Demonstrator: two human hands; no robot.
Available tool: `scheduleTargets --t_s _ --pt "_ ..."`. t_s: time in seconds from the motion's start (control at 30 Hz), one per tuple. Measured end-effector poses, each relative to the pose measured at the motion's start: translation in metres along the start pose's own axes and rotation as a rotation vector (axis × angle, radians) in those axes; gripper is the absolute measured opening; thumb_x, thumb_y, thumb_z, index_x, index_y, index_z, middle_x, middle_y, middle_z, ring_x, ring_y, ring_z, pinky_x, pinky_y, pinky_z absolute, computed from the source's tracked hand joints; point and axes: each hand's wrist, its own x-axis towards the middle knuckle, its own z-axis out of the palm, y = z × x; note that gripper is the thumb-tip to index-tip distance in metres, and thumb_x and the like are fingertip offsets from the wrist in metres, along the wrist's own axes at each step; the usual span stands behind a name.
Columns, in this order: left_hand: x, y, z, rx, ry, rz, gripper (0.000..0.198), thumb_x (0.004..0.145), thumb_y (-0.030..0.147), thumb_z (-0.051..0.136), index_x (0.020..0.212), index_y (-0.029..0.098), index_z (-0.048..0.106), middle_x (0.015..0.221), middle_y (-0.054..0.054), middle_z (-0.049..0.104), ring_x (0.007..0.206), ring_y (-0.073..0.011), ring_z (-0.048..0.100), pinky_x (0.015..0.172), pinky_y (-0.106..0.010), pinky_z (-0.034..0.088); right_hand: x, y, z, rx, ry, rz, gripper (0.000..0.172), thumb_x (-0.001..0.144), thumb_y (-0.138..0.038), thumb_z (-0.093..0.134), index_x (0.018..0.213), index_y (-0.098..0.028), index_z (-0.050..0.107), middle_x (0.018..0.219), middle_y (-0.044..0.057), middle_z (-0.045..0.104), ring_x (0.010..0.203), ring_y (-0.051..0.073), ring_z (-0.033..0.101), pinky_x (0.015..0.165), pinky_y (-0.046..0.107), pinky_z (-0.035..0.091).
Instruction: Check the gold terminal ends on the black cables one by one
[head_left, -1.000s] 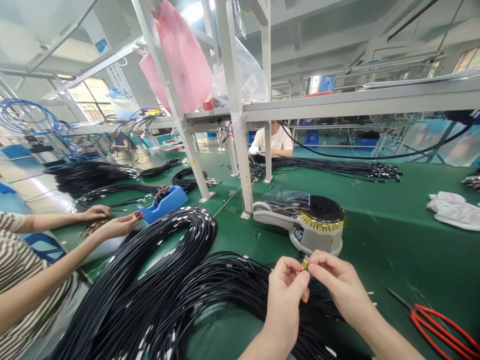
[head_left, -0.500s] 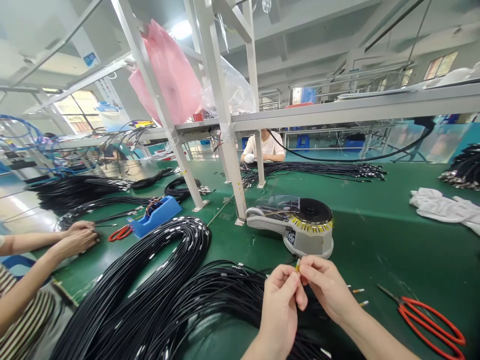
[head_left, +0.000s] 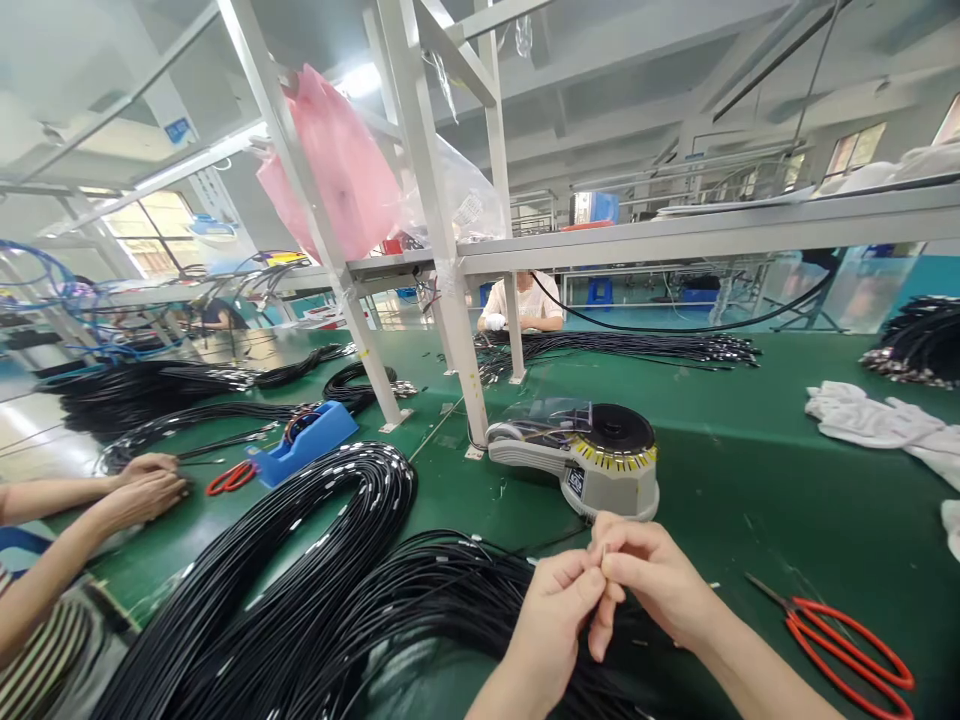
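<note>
My left hand (head_left: 556, 612) and my right hand (head_left: 654, 582) meet fingertip to fingertip low in the middle of the head view, both pinching the end of a thin black cable (head_left: 600, 556). What sits on that cable end is hidden between my fingers. Under my hands lies a large bundle of black cables (head_left: 315, 600) looped on the green table (head_left: 787, 500). Just beyond my fingers stands a grey tape dispenser (head_left: 600, 462) with yellow tape pieces around its disc.
Red-handled scissors (head_left: 847, 640) lie at the right. White gloves (head_left: 877, 420) rest farther right. A co-worker's hands (head_left: 142, 485) work at the left near red scissors (head_left: 229, 478) and a blue tape holder (head_left: 304, 440). White frame posts (head_left: 450, 300) rise mid-table. Another person (head_left: 525, 300) sits opposite.
My hands have dropped lower and nearer, and the yellow piece seen between my fingers earlier is now covered. The co-worker's hands have drawn back to the left.
</note>
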Motion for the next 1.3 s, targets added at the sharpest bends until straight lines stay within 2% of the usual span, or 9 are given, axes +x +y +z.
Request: scheduleTargets --t_s 0.17,0.27,0.4,0.5,0.67,0.83,1.0,1.17,1.3 --pt "0.002 0.009 -0.01 0.542 0.047 0.044 0.011 0.072 0.019 0.055 0.071 0.014 0.064 0.062 -0.002 0.062 0.064 -0.0139 0.053 0.064 -0.024 0.038 0.002 -0.002 -0.017 -0.323 0.115 -0.113 0.025 0.079 -0.031 0.058 0.059 -0.018 0.054 0.065 -0.001 0.046 0.06 0.013 0.045 0.057 0.026 0.036" --pt "0.004 0.007 -0.015 0.84 0.021 0.027 0.015 0.07 0.015 0.05 0.075 0.017 0.065 0.063 0.0 0.063 0.064 -0.0151 0.054 0.063 -0.025 0.037 0.007 0.002 -0.028 -0.437 0.194 -0.147 0.026 0.079 -0.031 0.059 0.058 -0.018 0.051 0.065 -0.002 0.046 0.062 0.014 0.044 0.058 0.026 0.035" --pt "0.005 -0.007 -0.014 0.985 0.107 0.072 0.022 0.073 0.013 0.045 0.086 0.021 0.06 0.06 0.003 0.06 0.057 -0.0143 0.051 0.059 -0.025 0.035 0.01 -0.005 -0.043 -0.487 0.158 -0.088 0.029 0.076 -0.033 0.06 0.053 -0.017 0.051 0.065 -0.001 0.05 0.064 0.015 0.049 0.059 0.027 0.038" --pt "0.005 -0.026 -0.01 1.019 0.177 0.129 0.021 0.074 0.011 0.042 0.088 0.022 0.054 0.067 0.001 0.06 0.06 -0.0152 0.052 0.059 -0.025 0.034 0.007 -0.019 -0.061 -0.499 0.087 0.031 0.017 0.072 -0.034 0.063 0.075 -0.017 0.065 0.068 0.001 0.057 0.064 0.016 0.054 0.062 0.029 0.042" --pt "0.002 -0.052 -0.008 1.169 -0.009 0.118 0.029 0.071 0.008 0.043 0.095 0.022 0.051 0.074 -0.003 0.062 0.072 -0.0213 0.056 0.065 -0.029 0.034 0.009 -0.028 -0.1 -0.383 0.632 0.002 0.033 0.07 -0.042 0.064 0.09 -0.016 0.062 0.052 -0.004 0.051 0.056 0.014 0.05 0.063 0.03 0.044" --pt "0.0 -0.052 -0.006 1.236 -0.024 0.099 0.029 0.07 0.011 0.048 0.097 0.022 0.052 0.095 -0.007 0.06 0.082 -0.0238 0.056 0.071 -0.031 0.034 0.033 -0.021 -0.121 -0.343 0.656 0.111 0.037 0.068 -0.046 0.064 0.081 -0.011 0.063 0.057 0.003 0.057 0.05 0.015 0.053 0.053 0.032 0.045" --pt "-0.005 -0.043 0.002 1.303 -0.001 0.042 0.037 0.07 0.015 0.05 0.106 0.024 0.049 0.114 -0.006 0.048 0.062 -0.0151 0.053 0.066 -0.031 0.034 0.054 -0.021 -0.12 -0.394 0.678 0.089 0.023 0.061 -0.034 0.069 0.055 -0.013 0.061 0.049 0.002 0.055 0.046 0.014 0.05 0.05 0.03 0.042" --pt "-0.012 -0.043 0.007 1.444 -0.129 0.07 0.014 0.07 0.018 0.054 0.082 0.022 0.061 0.089 -0.006 0.056 0.078 -0.0241 0.051 0.068 -0.034 0.033 0.046 -0.044 -0.097 -0.416 0.757 -0.098 0.019 0.062 -0.026 0.065 0.049 -0.018 0.054 0.046 -0.004 0.048 0.05 0.013 0.045 0.058 0.029 0.04" --pt "-0.016 -0.056 0.008 1.466 -0.238 0.213 0.007 0.068 0.027 0.064 0.065 0.021 0.064 0.07 -0.008 0.06 0.08 -0.0283 0.048 0.071 -0.039 0.032 0.015 -0.067 -0.062 -0.328 0.672 -0.209 0.016 0.075 -0.032 0.056 0.065 -0.02 0.057 0.057 -0.003 0.05 0.061 0.014 0.05 0.069 0.031 0.043"
